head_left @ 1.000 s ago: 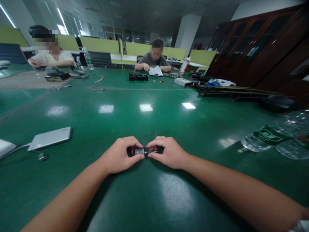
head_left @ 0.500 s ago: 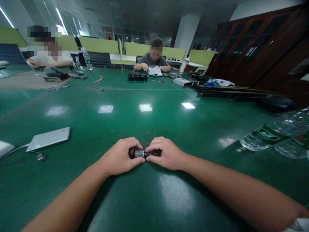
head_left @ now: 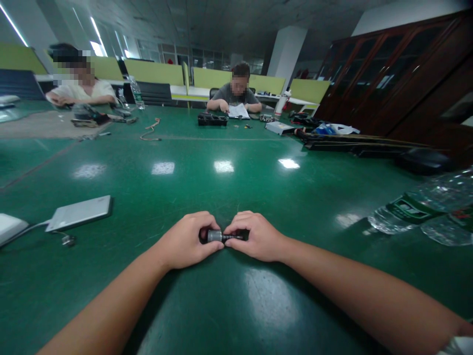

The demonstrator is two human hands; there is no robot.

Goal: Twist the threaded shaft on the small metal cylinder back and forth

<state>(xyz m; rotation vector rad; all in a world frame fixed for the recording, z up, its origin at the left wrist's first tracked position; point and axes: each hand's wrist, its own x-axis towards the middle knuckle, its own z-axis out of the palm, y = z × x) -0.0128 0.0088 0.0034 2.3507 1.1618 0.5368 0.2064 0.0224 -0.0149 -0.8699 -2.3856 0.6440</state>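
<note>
Small grey metal cylinder with a thin dark shaft sits between the hands, low over the near part of the green worktop, roughly midway across (can't tell if it touches down). Left hand pinches the cylinder, thumb to fingers; right hand pinches the shaft near the cylinder's end, the two thumb tips nearly meeting. Main risk, I'd say: round, smooth part, fingertip grip only, so a slip could send it rolling on that glossy surface. Off-axis force from either hand might cock or bend the shaft. Small metal piece by the flat silver device towards the left edge could get knocked by a stray forearm.
</note>
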